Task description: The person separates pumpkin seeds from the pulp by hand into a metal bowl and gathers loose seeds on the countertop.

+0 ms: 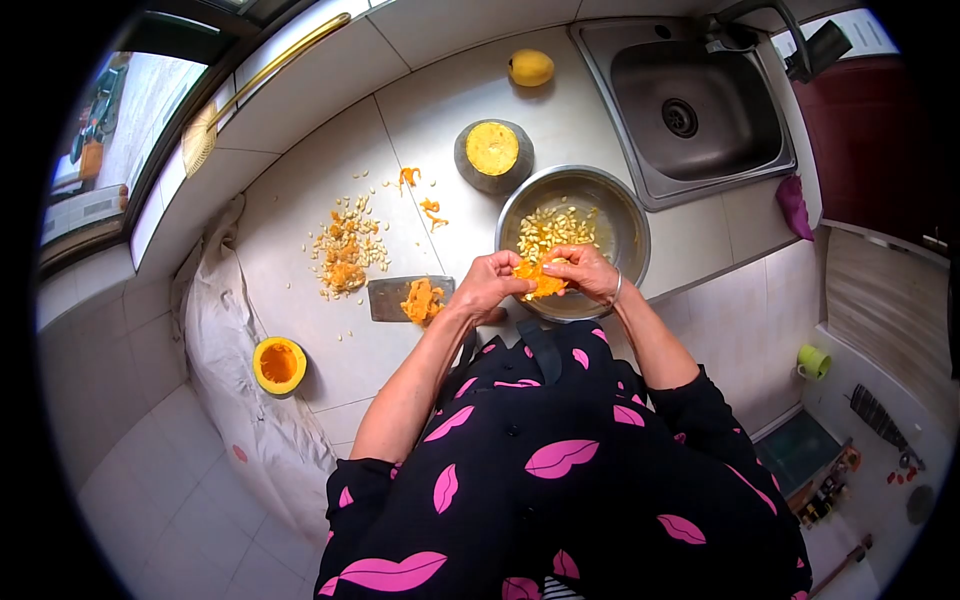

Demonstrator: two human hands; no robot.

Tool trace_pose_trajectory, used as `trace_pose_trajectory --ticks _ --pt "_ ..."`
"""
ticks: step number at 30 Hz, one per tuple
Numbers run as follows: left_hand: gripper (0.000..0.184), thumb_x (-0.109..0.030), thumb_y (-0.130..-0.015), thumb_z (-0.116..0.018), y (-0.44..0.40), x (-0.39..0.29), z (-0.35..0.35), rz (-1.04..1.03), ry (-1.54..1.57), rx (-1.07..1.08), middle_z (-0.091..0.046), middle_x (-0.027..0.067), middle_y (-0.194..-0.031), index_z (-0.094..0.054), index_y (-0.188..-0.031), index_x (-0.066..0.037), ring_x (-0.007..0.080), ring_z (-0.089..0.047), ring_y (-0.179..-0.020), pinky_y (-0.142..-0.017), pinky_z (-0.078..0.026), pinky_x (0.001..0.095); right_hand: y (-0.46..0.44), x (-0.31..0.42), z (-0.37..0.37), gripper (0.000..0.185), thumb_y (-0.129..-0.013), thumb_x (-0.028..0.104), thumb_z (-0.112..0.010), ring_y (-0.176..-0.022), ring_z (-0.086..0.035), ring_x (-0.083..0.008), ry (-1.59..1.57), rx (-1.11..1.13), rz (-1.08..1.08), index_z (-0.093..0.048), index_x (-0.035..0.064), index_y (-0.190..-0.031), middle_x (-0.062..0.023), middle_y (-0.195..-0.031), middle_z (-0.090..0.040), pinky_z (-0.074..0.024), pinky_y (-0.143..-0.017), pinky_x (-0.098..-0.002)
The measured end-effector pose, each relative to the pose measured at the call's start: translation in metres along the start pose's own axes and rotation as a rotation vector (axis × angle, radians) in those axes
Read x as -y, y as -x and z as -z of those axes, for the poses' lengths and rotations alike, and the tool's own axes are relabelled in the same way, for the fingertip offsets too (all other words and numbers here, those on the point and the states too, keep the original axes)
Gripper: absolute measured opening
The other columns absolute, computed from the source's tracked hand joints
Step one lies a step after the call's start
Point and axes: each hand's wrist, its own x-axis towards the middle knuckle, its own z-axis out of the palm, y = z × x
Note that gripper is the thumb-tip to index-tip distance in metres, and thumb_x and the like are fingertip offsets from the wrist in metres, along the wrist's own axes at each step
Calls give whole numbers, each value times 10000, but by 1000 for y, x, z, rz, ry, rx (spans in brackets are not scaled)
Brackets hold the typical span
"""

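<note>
Both my hands meet over the near side of a metal bowl (626,225). My left hand (486,284) pinches one side of a clump of orange pumpkin pulp (541,282), and my right hand (584,274) grips its other side. Pale seeds (556,228) lie inside the bowl beyond my fingers. Left of my left hand, a wide cleaver blade (386,300) carries more orange pulp (422,300). A heap of seeds and pulp (347,245) is spread on the tiled counter (300,190). Behind the bowl stands a cut dark-skinned pumpkin (493,150).
A hollowed pumpkin piece (279,366) sits at the left near a white cloth (225,350). A yellow fruit (531,68) lies at the back. The metal sink (690,110) with its faucet (800,50) is at the back right, a purple cloth (794,207) beside it.
</note>
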Motion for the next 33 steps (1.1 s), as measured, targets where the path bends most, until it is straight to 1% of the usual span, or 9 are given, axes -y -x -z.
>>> trace_pose_trajectory --ticks 2,5,8,11,14,17,20,23,33 --pt "223 75 -689 -690 -1 0 1 4 -8 11 -616 39 -756 -551 -822 -39 87 -577 -647 -580 -465 204 2 9 -6 160 -856 165 -626 -674 -578 -62 -9 2 5 -603 18 -917 -34 -825 -619 -489 -544 -170" --pt "217 87 -705 -668 -3 2 4 5 -33 31 -620 59 -779 -549 -848 -24 104 -597 -667 -625 -492 214 -4 3 -1 178 -848 176 -637 -689 -589 -73 110 44 20 -629 20 -933 -35 -857 -627 -495 -561 -177" --pt "226 76 -685 -692 -2 0 2 2 1 9 -617 37 -758 -552 -816 -43 85 -575 -643 -575 -467 208 -4 4 0 191 -852 181 -631 -697 -589 -71 114 73 43 -630 18 -953 -32 -847 -628 -499 -568 -184" --pt "223 73 -686 -691 -3 1 3 -8 8 8 -618 38 -758 -552 -817 -43 86 -576 -642 -576 -466 206 -1 6 -3 215 -851 184 -634 -684 -590 -64 -53 36 -2 -630 10 -977 -34 -812 -629 -492 -549 -174" --pt "222 72 -688 -688 -2 -3 5 6 15 3 -624 42 -766 -552 -821 -43 91 -581 -642 -581 -467 207 0 3 1 236 -863 187 -620 -639 -592 -62 -176 -51 25 -626 -4 -999 -37 -782 -630 -488 -533 -164" --pt "229 73 -689 -684 -1 -4 6 18 42 14 -631 46 -783 -550 -833 -44 95 -588 -652 -590 -469 210 -4 -7 13 250 -873 192 -606 -611 -595 -67 16 -66 38 -621 -15 -1013 -44 -775 -632 -492 -528 -161" --pt "244 77 -687 -680 -2 -3 3 21 36 10 -634 47 -792 -547 -853 -43 97 -592 -663 -598 -471 212 -5 -9 16 249 -870 191 -610 -592 -593 -69 25 -76 38 -621 -12 -1015 -43 -785 -633 -498 -541 -162" --pt "259 81 -686 -677 -3 -2 3 8 42 17 -634 47 -797 -544 -872 -42 98 -595 -673 -605 -475 213 -2 -3 12 250 -853 176 -632 -595 -595 -68 -99 -66 15 -618 -7 -1021 -39 -783 -632 -503 -557 -165" --pt "259 85 -697 -659 0 -7 1 6 63 17 -638 51 -808 -545 -892 -42 101 -600 -682 -615 -484 218 1 -12 22 253 -865 131 -596 -713 -628 -90 -41 -95 34 -599 -17 -1070 -86 -870 -652 -526 -655 -191"
